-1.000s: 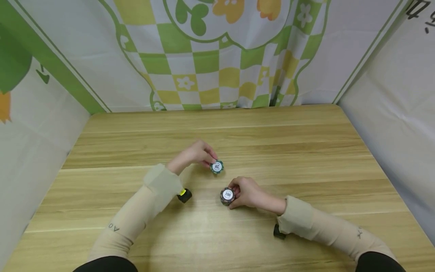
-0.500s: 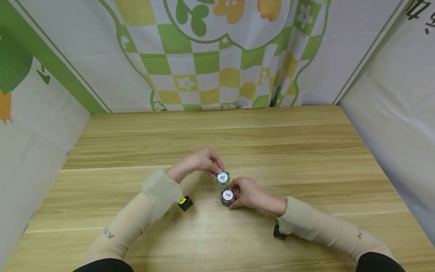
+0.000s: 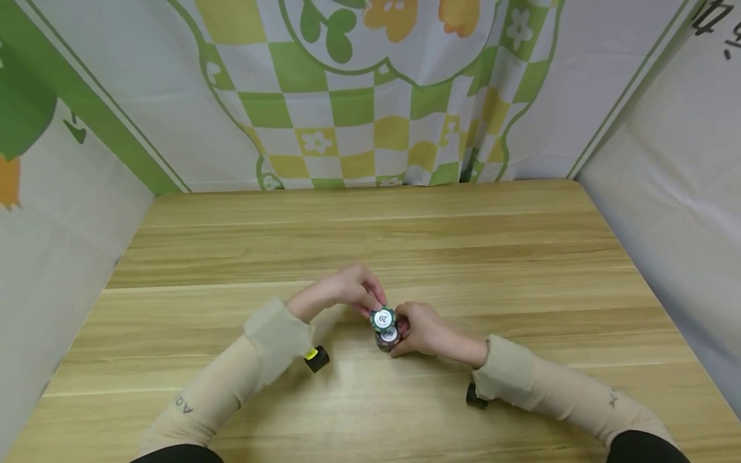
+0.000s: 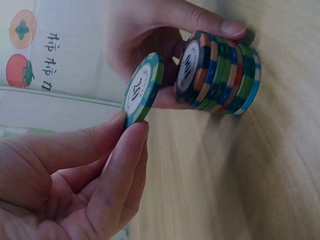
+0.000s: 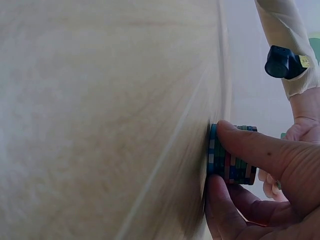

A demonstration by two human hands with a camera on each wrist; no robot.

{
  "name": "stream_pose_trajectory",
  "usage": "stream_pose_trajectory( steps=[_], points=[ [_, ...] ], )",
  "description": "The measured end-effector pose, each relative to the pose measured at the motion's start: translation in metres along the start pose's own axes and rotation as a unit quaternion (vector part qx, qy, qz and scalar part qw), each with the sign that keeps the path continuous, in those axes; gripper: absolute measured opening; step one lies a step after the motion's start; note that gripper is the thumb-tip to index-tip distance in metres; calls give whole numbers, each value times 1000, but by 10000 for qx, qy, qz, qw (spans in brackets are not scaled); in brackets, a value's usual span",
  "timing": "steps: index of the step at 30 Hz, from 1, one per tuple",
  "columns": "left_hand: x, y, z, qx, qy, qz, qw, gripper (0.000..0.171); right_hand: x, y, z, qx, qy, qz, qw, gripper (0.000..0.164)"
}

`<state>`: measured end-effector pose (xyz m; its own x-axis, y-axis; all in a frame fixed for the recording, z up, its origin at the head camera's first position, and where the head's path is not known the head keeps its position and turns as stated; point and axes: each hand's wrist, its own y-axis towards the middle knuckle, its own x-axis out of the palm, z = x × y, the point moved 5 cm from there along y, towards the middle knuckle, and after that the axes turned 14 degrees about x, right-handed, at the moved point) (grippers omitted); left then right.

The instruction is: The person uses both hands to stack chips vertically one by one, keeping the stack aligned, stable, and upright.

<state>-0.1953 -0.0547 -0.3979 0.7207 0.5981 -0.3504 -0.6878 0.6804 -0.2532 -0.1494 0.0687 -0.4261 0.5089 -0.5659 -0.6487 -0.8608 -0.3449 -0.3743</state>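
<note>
Between thumb and fingers, my left hand [image 3: 354,288] pinches a green poker chip [image 4: 143,89] marked 20 by its edge. In the left wrist view that chip is tilted and apart from a stack of poker chips [image 4: 225,72]; in the head view it overlaps the stack's far edge. The stack stands upright on the table, with a dark chip marked 100 on top and green, red and blue edges below. My right hand [image 3: 425,328] grips the stack from the right side, thumb and fingers around it, low down near the table in the right wrist view [image 5: 265,165].
The wooden table [image 3: 231,238] reaches back to a green and yellow checkered curtain [image 3: 353,116]. White cloth walls stand at the left and right. A small black camera [image 3: 316,359] hangs at the left wrist, and another black camera [image 3: 476,395] at the right wrist.
My left hand has brought the green chip toward me and slightly right, from beyond the stack to over its far edge. My right hand has stayed at the stack.
</note>
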Motion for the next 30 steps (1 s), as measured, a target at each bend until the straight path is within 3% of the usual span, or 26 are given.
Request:
stream_pose_trajectory(
  steps=[18,30],
  points=[
    [12,2,-8,-170,15,-55,9998,10,0,-1,-1,-230,-70,80,9997,39],
    [21,3,-5,-39,324,9,9995,9,-1,0,1,-288,-25,49,9996,38]
  ],
)
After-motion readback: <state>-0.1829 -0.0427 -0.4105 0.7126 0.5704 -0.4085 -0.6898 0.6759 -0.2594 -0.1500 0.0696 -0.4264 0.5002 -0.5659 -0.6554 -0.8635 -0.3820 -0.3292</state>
